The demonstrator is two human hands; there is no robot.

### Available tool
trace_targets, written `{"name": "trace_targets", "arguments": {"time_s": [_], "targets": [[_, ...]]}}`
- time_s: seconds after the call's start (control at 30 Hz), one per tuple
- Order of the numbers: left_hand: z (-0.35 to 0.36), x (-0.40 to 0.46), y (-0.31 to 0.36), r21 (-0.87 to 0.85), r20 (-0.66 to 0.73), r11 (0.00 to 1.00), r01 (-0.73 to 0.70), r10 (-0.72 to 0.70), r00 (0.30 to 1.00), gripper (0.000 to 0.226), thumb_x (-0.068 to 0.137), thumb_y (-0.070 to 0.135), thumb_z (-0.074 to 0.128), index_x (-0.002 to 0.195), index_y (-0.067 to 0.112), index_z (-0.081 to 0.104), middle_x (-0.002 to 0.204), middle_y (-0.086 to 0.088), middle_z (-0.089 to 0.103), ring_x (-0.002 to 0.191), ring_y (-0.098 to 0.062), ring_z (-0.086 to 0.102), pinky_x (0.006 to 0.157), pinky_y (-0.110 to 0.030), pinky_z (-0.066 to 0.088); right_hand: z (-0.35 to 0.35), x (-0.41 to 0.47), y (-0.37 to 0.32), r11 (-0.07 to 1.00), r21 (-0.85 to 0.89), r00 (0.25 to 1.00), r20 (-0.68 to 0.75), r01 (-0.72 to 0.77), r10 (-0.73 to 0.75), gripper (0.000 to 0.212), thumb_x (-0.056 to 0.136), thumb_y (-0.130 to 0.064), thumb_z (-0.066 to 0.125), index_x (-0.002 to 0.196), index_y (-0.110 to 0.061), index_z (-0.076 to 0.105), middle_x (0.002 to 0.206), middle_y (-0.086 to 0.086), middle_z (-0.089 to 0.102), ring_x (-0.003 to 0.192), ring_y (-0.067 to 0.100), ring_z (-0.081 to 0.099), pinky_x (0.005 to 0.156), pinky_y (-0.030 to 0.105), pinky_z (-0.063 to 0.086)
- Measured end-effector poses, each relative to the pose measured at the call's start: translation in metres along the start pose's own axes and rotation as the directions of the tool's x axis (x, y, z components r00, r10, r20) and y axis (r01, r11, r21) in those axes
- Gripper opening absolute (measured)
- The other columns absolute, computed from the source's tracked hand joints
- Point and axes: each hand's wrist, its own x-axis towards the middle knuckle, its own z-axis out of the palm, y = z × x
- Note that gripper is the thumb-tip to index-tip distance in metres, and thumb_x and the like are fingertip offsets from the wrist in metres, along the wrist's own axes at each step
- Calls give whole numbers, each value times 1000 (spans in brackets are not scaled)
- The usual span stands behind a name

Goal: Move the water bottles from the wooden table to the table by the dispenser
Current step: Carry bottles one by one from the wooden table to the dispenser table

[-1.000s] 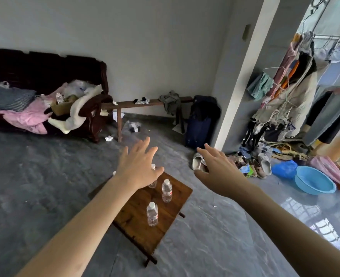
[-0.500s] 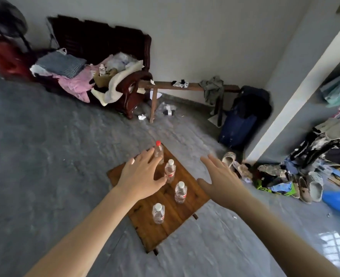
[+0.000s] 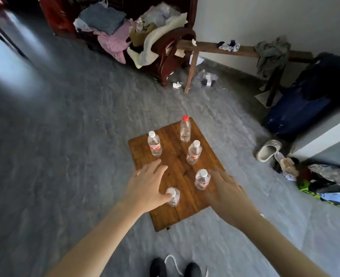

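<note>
Both hands are dropping lower: our left hand and right hand, fingers spread, gripping nothing, are nearing two near bottles on the wooden table.

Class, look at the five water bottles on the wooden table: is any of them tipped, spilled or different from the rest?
None is tipped or spilled; all five stand upright on the wooden table. One differs: the far bottle has a red cap and no visible red label, while the other four have white caps.
</note>
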Motion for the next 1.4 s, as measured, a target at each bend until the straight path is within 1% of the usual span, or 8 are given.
{"name": "trace_targets", "arguments": {"time_s": [0.57, 0.7, 0.87, 0.97, 1.07, 1.2, 1.3, 1.4], "targets": [[228, 89, -48, -282, 131, 955, 87, -52, 990, 115, 80, 57, 79, 162, 30, 3, 172, 4, 7, 158, -19, 16, 120, -41, 32, 228, 87, 72, 991, 82, 980, 180, -105, 89, 62, 96, -35, 53, 151, -23, 27, 161, 0, 26, 146, 23, 28, 115, 43, 33], [275, 96, -50, -526, 92, 832, 174, -148, 985, 124, 70, 60, 85, 161, 26, 8, 169, 2, 21, 153, -18, 28, 116, -37, 36, 279, 104, 84, 972, 153, 968, 208, -176, 143, 60, 95, -28, 54, 150, -19, 30, 153, 3, 38, 139, 26, 37, 111, 45, 39], [313, 102, -32, -781, -64, 616, 108, -251, 966, 99, 60, 42, 97, 131, 35, 27, 131, 9, 43, 119, -1, 45, 91, 1, 34, 323, 122, 88, 944, 235, 961, 206, -231, 184, 64, 89, -14, 57, 149, -18, 33, 150, 7, 43, 136, 30, 41, 107, 47, 42], [322, 108, -20, -856, -165, 515, 50, -362, 917, 87, 62, 35, 97, 118, 39, 31, 119, 14, 48, 114, 7, 49, 87, -1, 42, 337, 130, 89, 933, 265, 963, 183, -242, 198, 59, 92, -18, 55, 148, -21, 35, 149, 3, 45, 138, 26, 39, 106, 44, 43], [321, 114, -16, -889, -245, 457, -25, -429, 869, 71, 68, 24, 95, 115, 35, 42, 113, 16, 59, 107, 5, 59, 80, -8, 51, 342, 132, 87, 897, 362, 964, 170, -255, 205, 43, 97, -28, 50, 140, -25, 44, 131, -1, 55, 124, 22, 50, 90, 32, 43], [303, 112, -29, -873, -303, 475, -113, -345, 888, 64, 71, 18, 94, 119, 27, 53, 114, 20, 64, 110, 2, 62, 84, -14, 54, 333, 134, 80, 714, 576, 917, 242, -399, 317, 51, 97, -17, 47, 147, -24, 39, 140, -2, 53, 120, 12, 50, 88, 27, 42], [275, 102, -38, -853, -328, 485, -190, -217, 919, 64, 71, 27, 93, 123, 27, 56, 120, 18, 65, 116, -8, 63, 92, -17, 53, 312, 135, 75, 463, 737, 861, 336, -493, 381, 51, 97, -14, 50, 147, -20, 43, 141, -1, 54, 125, 16, 51, 97, 31, 45], [236, 90, -39, -843, -330, 480, -243, -104, 938, 64, 69, 41, 89, 123, 33, 57, 122, 20, 66, 120, -8, 62, 95, -17, 52, 281, 128, 69, 169, 797, 784, 488, -579, 385, 47, 90, -2, 51, 134, -18, 57, 126, 2, 64, 116, 19, 58, 89, 35, 52]]}}
